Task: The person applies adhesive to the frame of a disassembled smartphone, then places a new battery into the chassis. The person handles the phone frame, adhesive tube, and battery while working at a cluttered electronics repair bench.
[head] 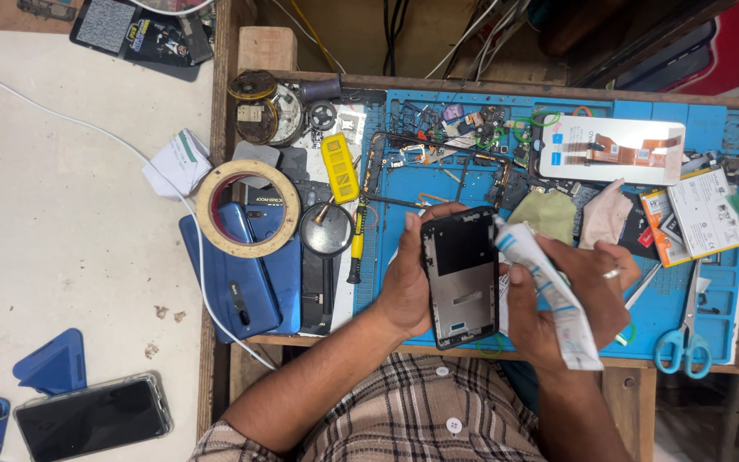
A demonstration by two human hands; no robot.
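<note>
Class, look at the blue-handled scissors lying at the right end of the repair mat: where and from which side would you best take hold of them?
Take the scissors by the two blue finger loops, coming from the near edge of the blue mat. The loops point toward the person and lie free, while the closed blades run away toward the papers, so the near side is the safe, open approach.

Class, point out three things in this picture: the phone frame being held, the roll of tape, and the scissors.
phone frame (461, 278), head view: on the grey plate in its middle.
roll of tape (207, 224), head view: on the left side of its tan ring.
scissors (686, 346), head view: on the blue handles.
</note>
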